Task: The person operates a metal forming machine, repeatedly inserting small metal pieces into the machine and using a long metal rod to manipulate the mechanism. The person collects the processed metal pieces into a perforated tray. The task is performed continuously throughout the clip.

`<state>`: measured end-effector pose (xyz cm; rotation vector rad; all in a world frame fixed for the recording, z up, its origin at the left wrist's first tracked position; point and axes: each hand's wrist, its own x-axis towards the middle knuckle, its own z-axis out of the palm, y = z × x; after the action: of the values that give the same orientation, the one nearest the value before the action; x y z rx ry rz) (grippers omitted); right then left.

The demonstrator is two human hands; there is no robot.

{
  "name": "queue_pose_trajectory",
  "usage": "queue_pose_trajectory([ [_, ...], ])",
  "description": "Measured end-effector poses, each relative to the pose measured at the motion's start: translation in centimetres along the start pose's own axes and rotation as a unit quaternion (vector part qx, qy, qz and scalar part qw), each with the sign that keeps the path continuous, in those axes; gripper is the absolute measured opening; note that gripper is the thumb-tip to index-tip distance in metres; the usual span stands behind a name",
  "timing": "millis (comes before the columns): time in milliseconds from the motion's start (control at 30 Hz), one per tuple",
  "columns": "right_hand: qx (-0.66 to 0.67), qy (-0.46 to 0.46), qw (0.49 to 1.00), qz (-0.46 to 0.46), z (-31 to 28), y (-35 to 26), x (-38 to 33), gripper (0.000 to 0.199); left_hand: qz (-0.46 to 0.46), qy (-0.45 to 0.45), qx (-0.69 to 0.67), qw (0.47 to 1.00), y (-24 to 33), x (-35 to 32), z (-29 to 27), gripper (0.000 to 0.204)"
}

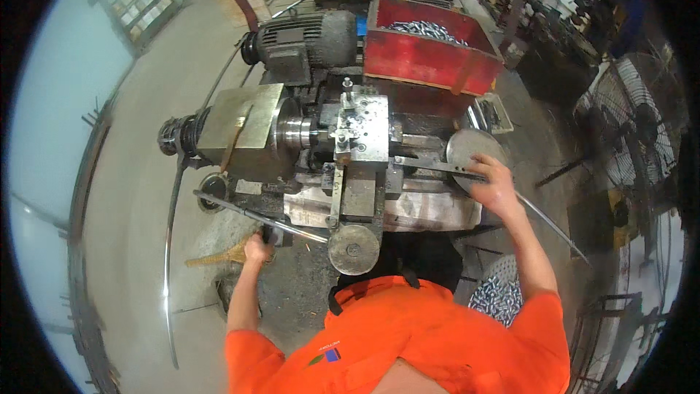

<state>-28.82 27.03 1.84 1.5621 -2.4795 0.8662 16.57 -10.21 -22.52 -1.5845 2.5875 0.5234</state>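
In front of me stands a small lathe with a bright metal tool block (368,128) and a round chuck (292,131). My right hand (496,186) is closed around a flat metal lever (430,165) to the right of the block, beside a large round disc (467,147). Low on the left, my left hand (257,249) is closed next to a tan, brush-like piece (215,257); what lies inside its fingers is hidden. A long metal rod (262,219) slants above that hand to a second round disc (354,249) near my waist.
Behind the lathe are a ribbed motor (310,38) and a red box (430,58) of small shiny metal parts. A basket (503,270) at my right side holds more such parts. A fan (634,113) stands at the right. A belt runs by the flat cover plate (240,117).
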Motion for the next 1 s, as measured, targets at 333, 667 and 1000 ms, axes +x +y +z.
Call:
queue_pose_trajectory([
  [333,-0.254,0.028,0.930,0.262,-5.1,20.6,-18.0,0.054,0.031,0.035,0.132,0.990,-0.8,0.9,-4.1,0.028],
  [667,-0.282,-0.125,0.817,0.487,-4.0,19.8,-27.5,0.032,-0.114,0.148,-0.497,0.847,0.5,-0.5,-11.9,0.052],
  [1000,0.318,-0.051,0.755,0.571,4.2,3.1,-31.2,0.028,-0.111,0.188,-0.568,0.794,5.6,2.2,-9.3,0.029],
])
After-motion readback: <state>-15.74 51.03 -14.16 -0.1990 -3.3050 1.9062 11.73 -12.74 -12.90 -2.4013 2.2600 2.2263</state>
